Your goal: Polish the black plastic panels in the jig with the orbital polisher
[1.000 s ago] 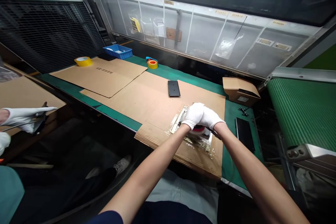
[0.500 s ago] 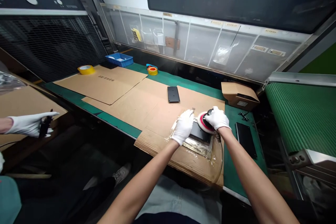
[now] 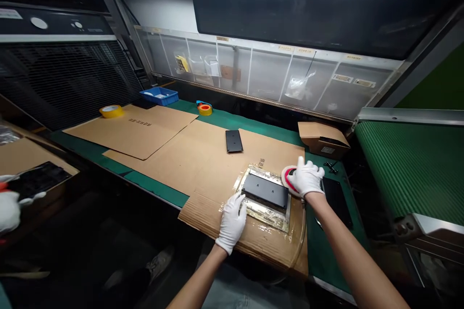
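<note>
Closed around a red-and-white pad tool (image 3: 289,179), the right hand (image 3: 308,177) holds it at the 3 o'clock edge of the black plate (image 3: 265,190), whose face lies uncovered. The left hand (image 3: 232,219), open and flat, touches the plate's 7 o'clock corner. The plate rests on a taped shiny sheet (image 3: 270,216) over cardboard (image 3: 203,164). Whether its face is finished is too dark to tell. A second plate (image 3: 234,140) lies at 11 o'clock.

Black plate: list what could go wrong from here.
1. The left hand only touches the plate's near corner, so it may slide.
2. The right hand holds the pad at the plate's edge; it could catch there.
3. The cable loops off the front edge and might snag.
</note>
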`<action>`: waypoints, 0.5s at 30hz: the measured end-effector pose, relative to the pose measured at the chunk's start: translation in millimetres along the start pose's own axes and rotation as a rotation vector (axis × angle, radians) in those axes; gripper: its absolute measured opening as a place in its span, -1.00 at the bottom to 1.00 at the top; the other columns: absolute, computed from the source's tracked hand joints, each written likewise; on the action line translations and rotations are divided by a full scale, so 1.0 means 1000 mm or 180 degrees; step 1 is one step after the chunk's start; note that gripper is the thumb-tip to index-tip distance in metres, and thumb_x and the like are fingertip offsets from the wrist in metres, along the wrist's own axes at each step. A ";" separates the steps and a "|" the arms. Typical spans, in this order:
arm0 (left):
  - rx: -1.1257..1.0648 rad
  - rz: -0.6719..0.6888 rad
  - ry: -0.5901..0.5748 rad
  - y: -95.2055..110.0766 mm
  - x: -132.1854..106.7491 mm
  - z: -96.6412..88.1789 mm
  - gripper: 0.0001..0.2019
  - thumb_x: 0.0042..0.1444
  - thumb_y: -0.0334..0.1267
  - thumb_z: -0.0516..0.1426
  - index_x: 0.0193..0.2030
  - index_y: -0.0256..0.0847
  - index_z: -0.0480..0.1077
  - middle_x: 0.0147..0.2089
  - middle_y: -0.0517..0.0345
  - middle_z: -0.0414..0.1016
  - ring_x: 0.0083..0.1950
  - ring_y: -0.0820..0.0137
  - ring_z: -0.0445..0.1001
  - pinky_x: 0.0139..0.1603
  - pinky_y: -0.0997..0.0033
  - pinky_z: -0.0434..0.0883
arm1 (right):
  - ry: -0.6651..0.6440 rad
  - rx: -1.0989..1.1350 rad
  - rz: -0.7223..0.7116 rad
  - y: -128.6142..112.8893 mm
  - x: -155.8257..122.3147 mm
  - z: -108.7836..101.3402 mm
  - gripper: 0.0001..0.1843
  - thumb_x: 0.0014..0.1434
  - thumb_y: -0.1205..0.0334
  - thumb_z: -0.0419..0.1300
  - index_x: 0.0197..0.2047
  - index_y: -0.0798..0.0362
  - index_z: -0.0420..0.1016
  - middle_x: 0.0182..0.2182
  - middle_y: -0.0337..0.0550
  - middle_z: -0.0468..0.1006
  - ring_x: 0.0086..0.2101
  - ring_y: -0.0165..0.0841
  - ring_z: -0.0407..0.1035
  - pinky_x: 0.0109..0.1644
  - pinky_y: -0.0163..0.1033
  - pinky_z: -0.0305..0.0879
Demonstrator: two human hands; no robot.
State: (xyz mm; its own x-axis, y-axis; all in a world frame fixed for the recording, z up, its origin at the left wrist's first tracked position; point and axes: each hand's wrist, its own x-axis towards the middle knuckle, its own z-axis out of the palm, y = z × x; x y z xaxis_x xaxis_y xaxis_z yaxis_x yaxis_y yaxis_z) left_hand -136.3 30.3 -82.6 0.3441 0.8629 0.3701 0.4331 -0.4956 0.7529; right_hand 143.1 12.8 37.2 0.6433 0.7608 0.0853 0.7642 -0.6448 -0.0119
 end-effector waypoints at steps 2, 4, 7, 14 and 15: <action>0.0000 -0.0018 0.0007 0.001 0.001 0.000 -0.66 0.37 -0.25 0.06 0.19 -0.15 0.53 0.23 -0.15 0.61 0.28 0.07 0.58 0.43 -0.13 0.46 | -0.0099 0.0127 -0.0857 -0.021 -0.015 0.000 -0.15 0.16 -0.03 0.36 0.43 0.07 0.25 0.21 0.28 0.42 0.19 0.16 0.34 0.35 0.22 0.05; -0.0026 -0.0101 0.0016 0.001 0.002 -0.001 -0.62 0.36 -0.23 0.06 0.23 -0.18 0.49 0.25 -0.18 0.59 0.30 0.05 0.56 0.44 -0.15 0.44 | -0.0687 0.0431 -0.1710 -0.040 -0.028 0.005 -0.02 0.05 -0.05 0.43 0.46 -0.02 0.22 0.26 0.22 0.42 0.21 0.14 0.33 0.36 0.17 0.07; -0.0231 -0.0313 0.0046 0.000 0.001 -0.003 -0.56 0.35 -0.16 0.07 0.32 -0.17 0.41 0.32 -0.18 0.53 0.38 0.04 0.49 0.48 -0.17 0.38 | -0.1192 0.0700 -0.2248 -0.056 -0.036 0.014 0.06 -0.07 0.01 0.48 0.47 -0.04 0.24 0.25 0.17 0.46 0.17 0.10 0.37 0.30 0.05 0.19; -0.1872 -0.0798 -0.0331 0.054 0.025 0.001 -0.02 0.24 0.23 0.19 0.64 -0.02 -0.16 0.68 -0.14 -0.06 0.65 0.01 0.05 0.60 -0.08 0.20 | -0.0943 0.1490 -0.1371 -0.069 -0.037 -0.027 0.09 0.20 -0.25 0.33 0.58 0.11 0.05 0.19 0.28 0.49 0.16 0.05 0.44 0.17 -0.05 0.35; -0.2382 -0.0850 -0.0541 0.072 0.033 0.002 -0.04 0.25 0.31 0.15 0.64 0.02 -0.15 0.67 -0.10 -0.04 0.65 0.03 0.06 0.58 -0.06 0.26 | -0.0970 0.1605 -0.1311 -0.071 -0.040 -0.043 0.04 0.31 -0.32 0.20 0.58 0.16 0.04 0.23 0.33 0.47 0.20 0.05 0.43 0.21 -0.04 0.35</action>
State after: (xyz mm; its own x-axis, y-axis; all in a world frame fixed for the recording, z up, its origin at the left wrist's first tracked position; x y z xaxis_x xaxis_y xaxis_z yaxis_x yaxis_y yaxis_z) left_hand -91.6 23.3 -17.5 0.4558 0.8861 0.0839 -0.1325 -0.0257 0.9909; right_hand 61.3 25.0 77.7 0.2260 0.9691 -0.0992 0.8285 -0.2448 -0.5037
